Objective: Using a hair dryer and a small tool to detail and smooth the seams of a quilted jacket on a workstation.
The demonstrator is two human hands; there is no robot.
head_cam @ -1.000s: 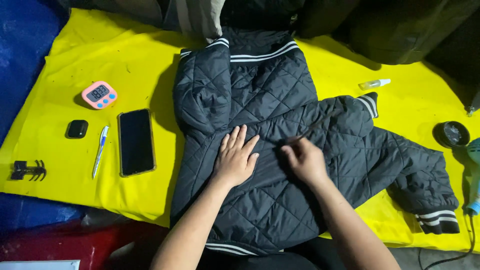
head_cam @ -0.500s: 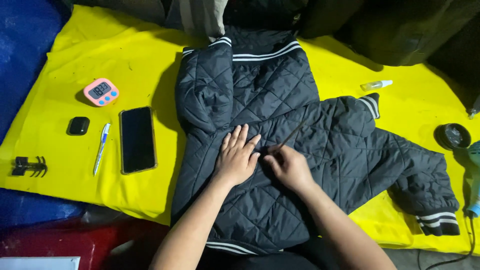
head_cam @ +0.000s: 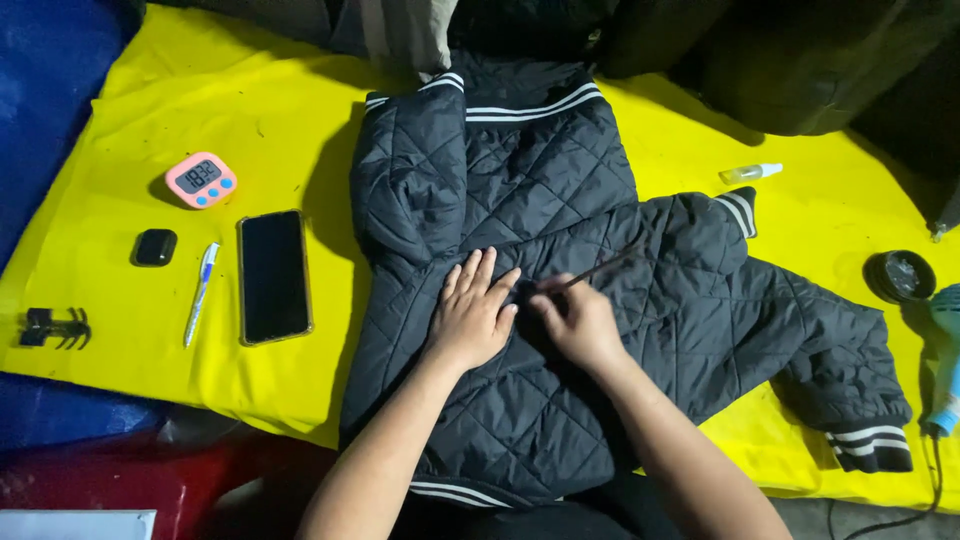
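A black quilted jacket (head_cam: 560, 200) with white-striped cuffs and hem lies spread over a yellow cloth (head_cam: 150, 110). My left hand (head_cam: 472, 312) rests flat on the jacket's middle, fingers apart. Right beside it, my right hand (head_cam: 578, 322) pinches a thin dark stick-like tool (head_cam: 598, 270) that angles up to the right over the fabric. The tool's tip sits between the two hands, on the quilting.
Left of the jacket lie a black phone (head_cam: 273, 275), a white pen (head_cam: 200, 292), a small black case (head_cam: 154, 247), a pink timer (head_cam: 201, 180) and a black clip (head_cam: 55, 327). At right are a small bottle (head_cam: 750, 173), a round black tin (head_cam: 900, 276) and a teal hairdryer (head_cam: 944, 370).
My right hand slid left across the jacket toward my left hand and now holds the thin tool up against it. The left hand stayed in place.
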